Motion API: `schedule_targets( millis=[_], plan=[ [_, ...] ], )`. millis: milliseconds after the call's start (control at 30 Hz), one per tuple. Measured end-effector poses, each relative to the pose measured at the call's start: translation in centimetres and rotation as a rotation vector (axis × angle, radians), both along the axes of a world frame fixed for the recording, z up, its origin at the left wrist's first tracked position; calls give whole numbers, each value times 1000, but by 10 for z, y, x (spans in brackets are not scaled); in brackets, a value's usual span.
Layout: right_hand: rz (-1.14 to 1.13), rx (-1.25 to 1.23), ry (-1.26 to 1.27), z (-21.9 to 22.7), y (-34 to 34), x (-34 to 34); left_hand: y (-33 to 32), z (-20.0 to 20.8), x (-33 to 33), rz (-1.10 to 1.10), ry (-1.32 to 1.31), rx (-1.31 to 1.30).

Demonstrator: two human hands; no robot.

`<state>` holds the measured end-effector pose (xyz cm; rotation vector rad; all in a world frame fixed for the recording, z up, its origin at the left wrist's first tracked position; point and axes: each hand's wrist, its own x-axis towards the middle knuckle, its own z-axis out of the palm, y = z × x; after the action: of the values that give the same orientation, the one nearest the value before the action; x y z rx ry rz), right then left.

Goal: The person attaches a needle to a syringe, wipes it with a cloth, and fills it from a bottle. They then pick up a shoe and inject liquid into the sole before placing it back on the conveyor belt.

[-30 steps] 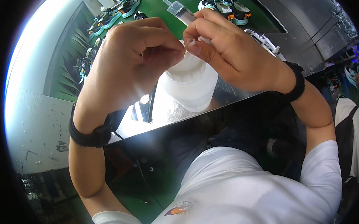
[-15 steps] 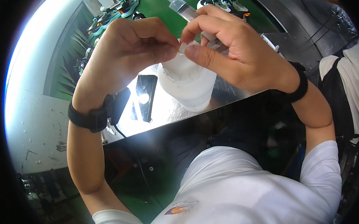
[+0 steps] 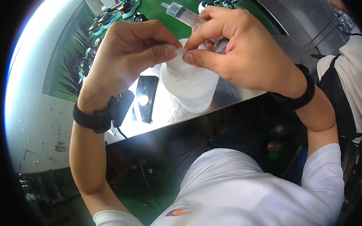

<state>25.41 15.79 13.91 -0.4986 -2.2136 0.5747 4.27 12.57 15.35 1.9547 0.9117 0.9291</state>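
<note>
Both hands up over the steel table, fingertips nearly meeting. Left hand (image 3: 137, 58): thumb and index pinched on the left edge of a small translucent white piece (image 3: 181, 51), remaining fingers curled; can't tell if they hold anything else. Right hand (image 3: 246, 51): thumb and index closed on the right edge of the same piece, while the curled fingers also hold a clear syringe (image 3: 184, 15), nozzle angled to upper left, barrel crossing behind the index finger. The small piece sits between the 2 hands, seen above the top of a whitish translucent container (image 3: 188, 93); exact shape too small to tell. The container stands on the steel table (image 3: 238, 96), near its front edge, top partly hidden by the hands. Black phone (image 3: 150, 88) lies flat just left of the container, bright light reflected in it. Black band on each wrist; a dark cable (image 3: 122, 133) hangs by the left one. Behind: green surface (image 3: 161, 12) with shoes (image 3: 130, 9) at upper left, more (image 3: 223, 4) at upper right, others along the left side. Wearer's white T-shirt (image 3: 251, 190) fills the lower part. Another person, in part, at far right, beside white cloth (image 3: 349, 79).
</note>
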Motion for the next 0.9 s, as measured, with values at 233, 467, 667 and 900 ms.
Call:
schedule_targets(
  millis=[233,467,667,900],
  plan=[
    [-10,14,-100,4,-2,-5,-3,-2,-3,54,1,41],
    [33,-44,-168,33,-10,-4,-7,2,-4,112,1,39],
    [183,-332,-242,63,-7,-6,-7,11,-20,125,43,130],
    [148,-152,-241,37,-1,-12,-6,11,-13,122,151,188]
  ],
)
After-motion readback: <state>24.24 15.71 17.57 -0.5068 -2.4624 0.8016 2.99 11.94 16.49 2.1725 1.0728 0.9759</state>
